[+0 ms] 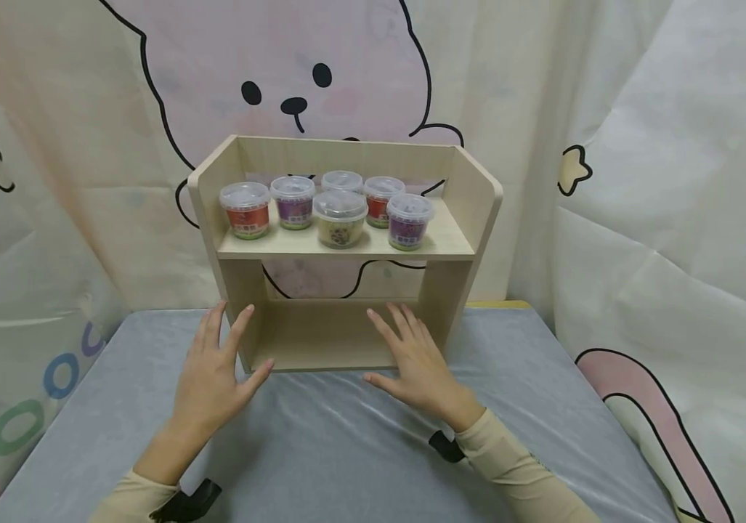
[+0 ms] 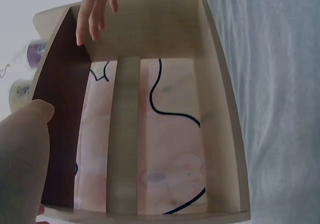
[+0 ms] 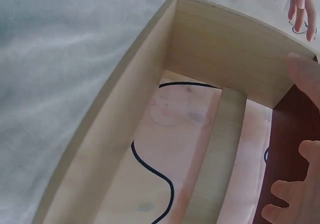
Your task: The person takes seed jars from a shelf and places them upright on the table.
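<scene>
Beige sleeves (image 1: 523, 468) came nearest in the head view, running to a left hand (image 1: 209, 388) and a right hand (image 1: 425, 370), both wide open, fingers spread, holding nothing. Just beyond them, on grey cloth (image 1: 346, 450), stood a wooden shelf (image 1: 485, 196); six lidded cups (image 1: 340, 224) sat on its upper level, farther off than either hand. From the left wrist, the right hand hung across the shelf's lower opening. From the right wrist, the left hand showed opposite; I couldn't tell whether fingertips touched wood.
</scene>
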A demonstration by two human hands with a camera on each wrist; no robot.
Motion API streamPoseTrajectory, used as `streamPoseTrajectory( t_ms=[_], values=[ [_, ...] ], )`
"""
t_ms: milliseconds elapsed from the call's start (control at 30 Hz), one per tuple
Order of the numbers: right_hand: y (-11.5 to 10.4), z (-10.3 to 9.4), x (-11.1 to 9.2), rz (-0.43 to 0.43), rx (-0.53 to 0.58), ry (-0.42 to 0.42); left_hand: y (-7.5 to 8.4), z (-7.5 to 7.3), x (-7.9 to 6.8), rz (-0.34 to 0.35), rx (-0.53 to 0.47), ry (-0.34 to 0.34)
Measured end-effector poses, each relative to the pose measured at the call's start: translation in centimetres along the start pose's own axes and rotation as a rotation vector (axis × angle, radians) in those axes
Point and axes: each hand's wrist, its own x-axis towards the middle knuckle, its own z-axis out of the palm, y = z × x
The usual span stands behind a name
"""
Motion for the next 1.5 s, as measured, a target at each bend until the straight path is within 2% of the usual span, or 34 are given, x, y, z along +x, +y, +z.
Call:
streamPoseTrajectory(
  t_ms=[233, 500, 700, 933, 1100, 1167, 1333, 1500],
  values=[
    [-0.3, -1.7, 1.3, -0.029, 0.018, -0.024, -1.1, -1.0, 1.2, -0.026, -0.084, 0.047],
    [-0.9, -2.9, 2.5, -0.001, 0.230, -0.087, -2.4, -1.2, 2.7, -0.077, -0.236, 0.110],
    [-1.4, -3.5, 3.3, 0.009, 0.343, -0.124, -3.0, -1.3, 4.1, -0.136, -0.339, 0.098],
    [-1.9, -4.5, 4.7, -0.019, 0.425, -0.156, -4.0, -2.2, 5.9, -0.195, -0.461, 0.006],
    [-2.5, -5.3, 5.8, -0.096, 0.518, -0.184, -5.2, -2.7, 7.3, -0.237, -0.582, -0.123],
    [-3.0, -5.8, 6.2, -0.123, 0.550, -0.194, -5.6, -2.9, 7.8, -0.248, -0.600, -0.182],
    [-4.4, -7.2, 7.2, -0.163, 0.586, -0.183, -6.2, -3.0, 8.8, -0.226, -0.639, -0.286],
    [-6.1, -8.6, 9.0, -0.221, 0.598, -0.151, -6.5, -2.8, 9.3, -0.181, -0.709, -0.308]
  ],
)
